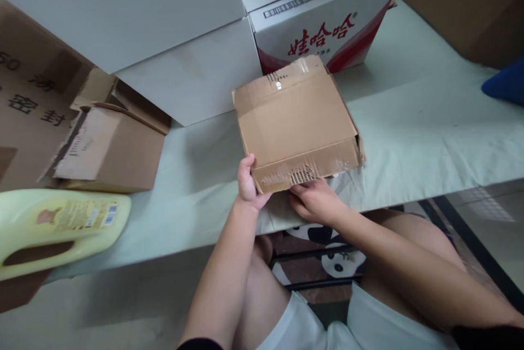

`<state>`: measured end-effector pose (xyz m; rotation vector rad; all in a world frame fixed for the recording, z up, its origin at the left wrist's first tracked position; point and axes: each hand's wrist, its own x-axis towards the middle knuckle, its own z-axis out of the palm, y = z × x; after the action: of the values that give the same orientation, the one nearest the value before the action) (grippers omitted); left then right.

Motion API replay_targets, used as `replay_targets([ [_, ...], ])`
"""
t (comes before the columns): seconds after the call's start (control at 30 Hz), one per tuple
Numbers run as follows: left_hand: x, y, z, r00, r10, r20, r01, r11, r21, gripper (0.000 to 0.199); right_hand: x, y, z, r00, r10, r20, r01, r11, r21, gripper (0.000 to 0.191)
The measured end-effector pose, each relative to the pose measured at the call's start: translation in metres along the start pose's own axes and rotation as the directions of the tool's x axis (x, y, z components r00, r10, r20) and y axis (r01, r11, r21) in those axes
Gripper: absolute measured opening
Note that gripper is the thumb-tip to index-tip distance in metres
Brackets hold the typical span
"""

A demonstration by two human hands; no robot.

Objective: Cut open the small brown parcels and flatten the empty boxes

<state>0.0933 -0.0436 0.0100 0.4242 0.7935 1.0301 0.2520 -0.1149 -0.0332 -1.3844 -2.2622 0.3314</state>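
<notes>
The box (298, 115) is held over the surface (429, 137), its corner pinched by the left hand (250, 182), seemingly for steadiness, while the right hand (317, 200) is tucked beneath, its fingers' state untellable.

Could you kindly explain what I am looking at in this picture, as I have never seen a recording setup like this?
Of course. There is no machine here: a camera worn on a person's head looks forward and down at their bare hands. The left hand grips the near left corner of a flat cardboard box. The right hand is at its near edge, with some fingertips hidden underneath. Below them is a table covered in pale green cloth. Behind the box stands a white carton with red lettering; to the left are a smaller brown box and a pale yellow jug.
</notes>
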Motion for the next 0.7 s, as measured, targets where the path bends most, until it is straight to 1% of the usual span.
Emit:
replay_targets([
  [0.03,0.0,0.001,0.0,1.0,0.029,-0.009,-0.029,1.0,0.007,0.042,0.001,0.001,-0.002,0.997,-0.045,-0.059,0.049,0.997,0.055,0.026],
  [0.07,0.001,0.004,-0.001,0.999,0.053,-0.011,-0.053,0.999,0.013,0.043,0.002,0.001,-0.006,0.986,-0.083,-0.146,0.099,0.989,0.105,0.026],
  [0.13,0.001,0.011,-0.004,0.995,0.103,-0.012,-0.103,0.994,0.023,0.045,0.001,0.003,-0.015,0.931,-0.116,-0.347,0.185,0.967,0.175,0.022],
  [0.2,0.002,0.02,-0.009,0.984,0.175,-0.02,-0.174,0.984,0.041,0.046,-0.002,0.005,-0.026,0.867,-0.084,-0.492,0.212,0.955,0.21,0.019],
  [0.27,0.001,0.029,-0.015,0.969,0.245,-0.029,-0.242,0.968,0.062,0.046,-0.008,0.008,-0.037,0.813,-0.016,-0.582,0.184,0.955,0.231,0.019],
  [0.3,0.001,0.034,-0.018,0.964,0.265,-0.031,-0.262,0.963,0.068,0.047,-0.011,0.011,-0.042,0.782,0.043,-0.622,0.15,0.955,0.256,0.02],
  [0.33,0.0,0.038,-0.021,0.961,0.276,-0.031,-0.273,0.959,0.071,0.047,-0.013,0.015,-0.046,0.737,0.124,-0.665,0.108,0.949,0.297,0.02],
  [0.37,-0.001,0.043,-0.025,0.958,0.284,-0.034,-0.281,0.957,0.071,0.047,-0.015,0.021,-0.049,0.674,0.222,-0.705,0.065,0.932,0.356,0.019],
  [0.4,-0.002,0.047,-0.028,0.955,0.293,-0.04,-0.289,0.955,0.071,0.048,-0.015,0.027,-0.052,0.594,0.324,-0.736,0.039,0.903,0.429,0.019],
  [0.43,-0.003,0.051,-0.032,0.953,0.298,-0.048,-0.295,0.953,0.071,0.048,-0.014,0.035,-0.054,0.515,0.419,-0.748,0.038,0.861,0.508,0.017],
  [0.47,-0.004,0.055,-0.036,0.954,0.296,-0.057,-0.291,0.954,0.075,0.049,-0.013,0.043,-0.055,0.453,0.493,-0.743,0.059,0.814,0.577,0.016],
  [0.5,-0.005,0.059,-0.039,0.959,0.276,-0.068,-0.271,0.959,0.081,0.049,-0.011,0.05,-0.055,0.423,0.539,-0.728,0.093,0.773,0.627,0.014],
  [0.53,-0.006,0.062,-0.043,0.969,0.237,-0.077,-0.229,0.969,0.092,0.049,-0.008,0.057,-0.055,0.431,0.557,-0.71,0.122,0.744,0.657,0.013],
  [0.57,-0.007,0.066,-0.046,0.98,0.178,-0.085,-0.168,0.98,0.106,0.048,-0.006,0.062,-0.055,0.471,0.546,-0.693,0.137,0.731,0.668,0.014],
  [0.6,-0.007,0.068,-0.05,0.991,0.1,-0.089,-0.088,0.988,0.123,0.045,-0.005,0.066,-0.055,0.528,0.514,-0.676,0.131,0.737,0.663,0.019],
  [0.63,-0.007,0.07,-0.053,0.996,0.023,-0.087,-0.01,0.99,0.143,0.042,-0.003,0.068,-0.056,0.587,0.47,-0.659,0.108,0.761,0.64,0.027],
  [0.67,-0.007,0.072,-0.055,0.997,-0.032,-0.072,0.043,0.985,0.166,0.038,-0.003,0.069,-0.056,0.637,0.421,-0.645,0.082,0.796,0.6,0.035],
  [0.7,-0.007,0.073,-0.058,0.997,-0.062,-0.049,0.071,0.98,0.186,0.034,-0.003,0.069,-0.057,0.677,0.373,-0.634,0.058,0.832,0.552,0.043],
])
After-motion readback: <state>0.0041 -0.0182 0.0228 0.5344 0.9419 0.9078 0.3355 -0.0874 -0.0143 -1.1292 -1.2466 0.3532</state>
